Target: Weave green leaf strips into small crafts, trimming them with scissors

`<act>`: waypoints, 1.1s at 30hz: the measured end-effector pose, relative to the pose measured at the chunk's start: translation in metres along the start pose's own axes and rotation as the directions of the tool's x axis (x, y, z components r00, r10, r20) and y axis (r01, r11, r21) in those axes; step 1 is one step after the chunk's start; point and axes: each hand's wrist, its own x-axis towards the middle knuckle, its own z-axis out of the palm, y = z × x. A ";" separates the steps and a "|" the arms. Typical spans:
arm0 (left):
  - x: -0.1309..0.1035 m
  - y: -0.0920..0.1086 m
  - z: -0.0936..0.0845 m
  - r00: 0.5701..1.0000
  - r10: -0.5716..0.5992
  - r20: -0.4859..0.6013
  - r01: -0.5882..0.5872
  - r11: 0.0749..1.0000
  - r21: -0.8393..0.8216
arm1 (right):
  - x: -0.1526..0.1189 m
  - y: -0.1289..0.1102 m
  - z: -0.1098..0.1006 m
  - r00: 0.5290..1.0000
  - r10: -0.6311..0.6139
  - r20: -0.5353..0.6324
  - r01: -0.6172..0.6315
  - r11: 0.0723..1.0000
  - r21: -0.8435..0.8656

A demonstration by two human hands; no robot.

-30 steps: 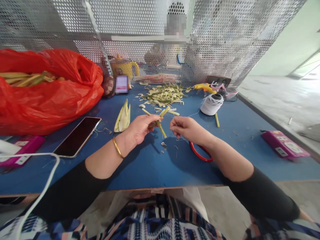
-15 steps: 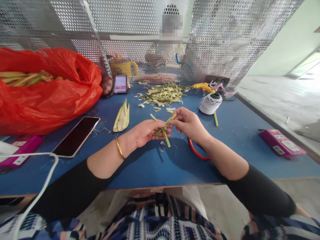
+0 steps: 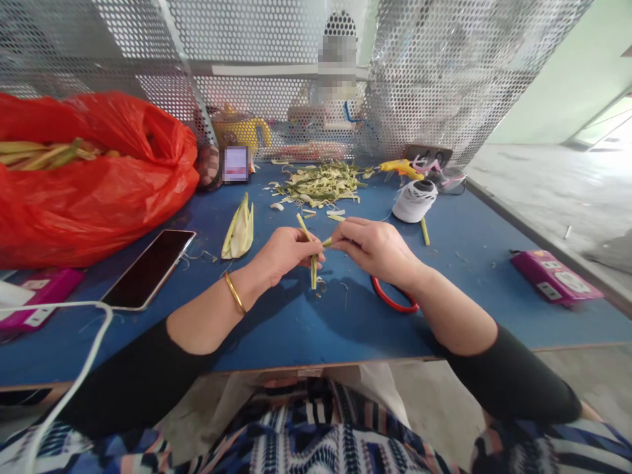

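Between thumb and fingers my left hand [image 3: 291, 253] pinches narrow green plant strips [image 3: 314, 271] that cross each other. One strip stands out above and below the thumb. My right hand [image 3: 368, 243] is closed on the end of a strip that runs sideways from the left fingertips; its fingers hide most of that end. Both hands are above the blue table [image 3: 276, 336]. Under the right wrist lies a red ring-shaped handle [image 3: 395, 304], partly covered. A pale, peeled husk piece [image 3: 239, 230] rests left of my hands.
Cut green scraps [image 3: 323, 183] are heaped at the back. White thread spool [image 3: 415, 201], yellow glue gun [image 3: 401, 168] and glasses [image 3: 447, 178] sit back right. A purple box [image 3: 555, 276] lies right; a phone [image 3: 149, 268] and red bag [image 3: 99, 191] left. Perforated metal panel [image 3: 276, 39] stands behind.
The crossed strips have turned, and the lower end now points nearly straight down. My right hand has rotated, its back facing up, drawing the sideways strip lower.
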 end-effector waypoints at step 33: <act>0.003 -0.008 0.005 0.989 0.142 0.045 -0.144 0.987 0.066 | -0.003 0.004 0.019 0.974 -0.225 0.024 0.223 0.974 0.047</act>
